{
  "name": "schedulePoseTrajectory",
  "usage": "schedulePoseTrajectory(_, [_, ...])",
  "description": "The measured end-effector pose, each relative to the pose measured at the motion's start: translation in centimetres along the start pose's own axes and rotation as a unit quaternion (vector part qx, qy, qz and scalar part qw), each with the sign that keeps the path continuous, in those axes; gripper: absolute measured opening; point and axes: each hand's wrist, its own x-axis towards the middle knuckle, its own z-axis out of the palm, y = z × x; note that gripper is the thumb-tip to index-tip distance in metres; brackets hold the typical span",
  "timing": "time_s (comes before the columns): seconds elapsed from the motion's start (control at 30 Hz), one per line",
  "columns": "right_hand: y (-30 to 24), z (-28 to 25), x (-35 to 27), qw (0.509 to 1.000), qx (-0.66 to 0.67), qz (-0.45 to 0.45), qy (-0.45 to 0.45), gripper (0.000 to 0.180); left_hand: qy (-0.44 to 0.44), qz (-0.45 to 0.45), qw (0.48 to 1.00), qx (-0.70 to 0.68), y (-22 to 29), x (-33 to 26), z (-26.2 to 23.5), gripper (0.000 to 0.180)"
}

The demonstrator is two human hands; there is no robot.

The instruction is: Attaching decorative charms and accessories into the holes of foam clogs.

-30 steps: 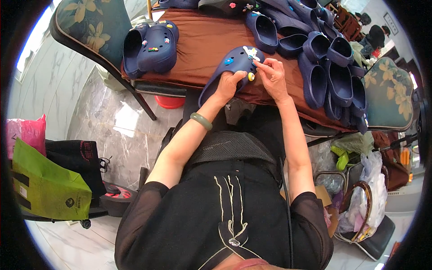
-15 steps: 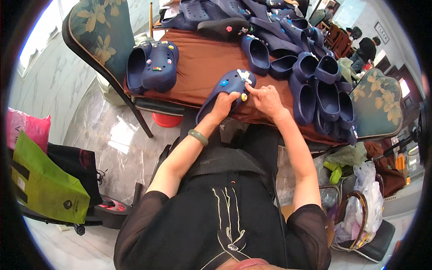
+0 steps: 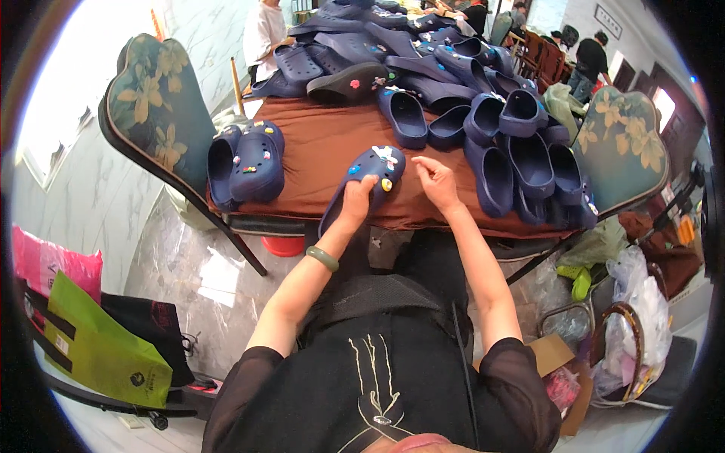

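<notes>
My left hand (image 3: 356,202) grips a navy clog (image 3: 365,164) over the front edge of the brown-covered table, thumb on top and the other fingers hidden beneath. Its toe points away from me. A white charm (image 3: 386,154), a blue charm (image 3: 353,169) and a yellow round charm (image 3: 387,183) sit on its upper. Just right of the toe, apart from the clog, is my right hand (image 3: 436,183); its fingers are curled together, and whether anything small is in them cannot be seen. A pair of navy clogs with charms (image 3: 257,164) stands at the table's left.
Navy clogs (image 3: 532,162) are stacked along the right side of the brown cloth (image 3: 332,124), with a large heap (image 3: 355,47) at the back. Flowered chairs (image 3: 155,106) flank the table. Bags (image 3: 106,340) hang at lower left. Other people (image 3: 593,60) are farther back.
My right hand has come off the clog's charms and moved slightly right. My left hand keeps its hold on the clog. The view has tilted up, showing more of the room.
</notes>
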Motion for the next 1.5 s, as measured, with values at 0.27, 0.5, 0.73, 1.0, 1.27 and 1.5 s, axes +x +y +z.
schedulePoseTrajectory(0.27, [5.3,-2.1,-1.1,0.984,-0.162,0.045,0.053,0.014,-0.087,-0.075,0.981,0.154,1.7,7.0,-1.1,0.06])
schedulePoseTrajectory(0.5, [5.4,-2.4,-1.6,0.967,-0.252,-0.004,0.029,0.01,-0.15,0.011,0.875,0.461,2.4,1.4,-1.9,0.058])
schedulePoseTrajectory(0.73, [5.0,-2.1,-1.3,0.965,-0.262,-0.002,0.026,0.009,-0.192,-0.091,0.876,0.434,1.7,3.4,-2.5,0.057])
schedulePoseTrajectory(1.0, [5.4,-2.3,-1.6,0.96,-0.279,-0.01,0.036,0.007,-0.222,-0.107,0.868,0.431,3.2,3.3,-1.7,0.061])
schedulePoseTrajectory(1.27, [5.3,-2.1,-1.3,0.961,-0.274,-0.004,0.028,0.01,-0.213,-0.088,0.862,0.452,2.1,3.5,-2.3,0.069])
schedulePoseTrajectory(1.5, [5.0,-2.1,-1.3,0.961,-0.274,0.004,0.02,0.011,-0.232,-0.092,0.866,0.434,1.3,4.0,-2.7,0.068])
